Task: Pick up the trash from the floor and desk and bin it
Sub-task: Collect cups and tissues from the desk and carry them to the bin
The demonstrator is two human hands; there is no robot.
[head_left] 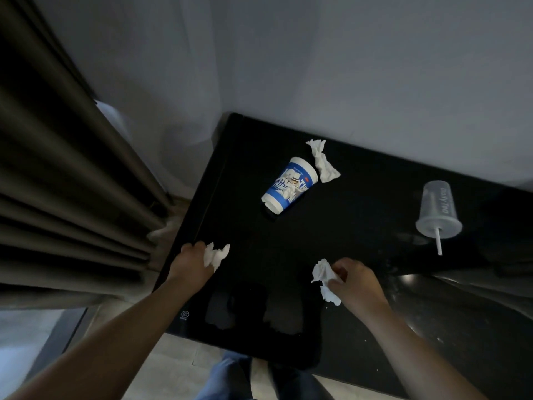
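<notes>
My left hand (191, 261) is closed on a crumpled white tissue (216, 255) near the left edge of the black desk (360, 203). My right hand (356, 282) grips a second crumpled tissue (324, 280) over the desk's front part. A blue and white paper cup (290, 184) lies on its side in the middle of the desk. Right behind the cup lies a third crumpled tissue (323, 160). At the far right a clear plastic cup (438, 210) lies tipped over, its white straw pointing toward me.
A brown curtain (66, 174) hangs at the left, close to the desk's edge. A pale wall (346, 67) runs behind the desk. Light floor (178, 368) and my jeans show below the desk's front edge.
</notes>
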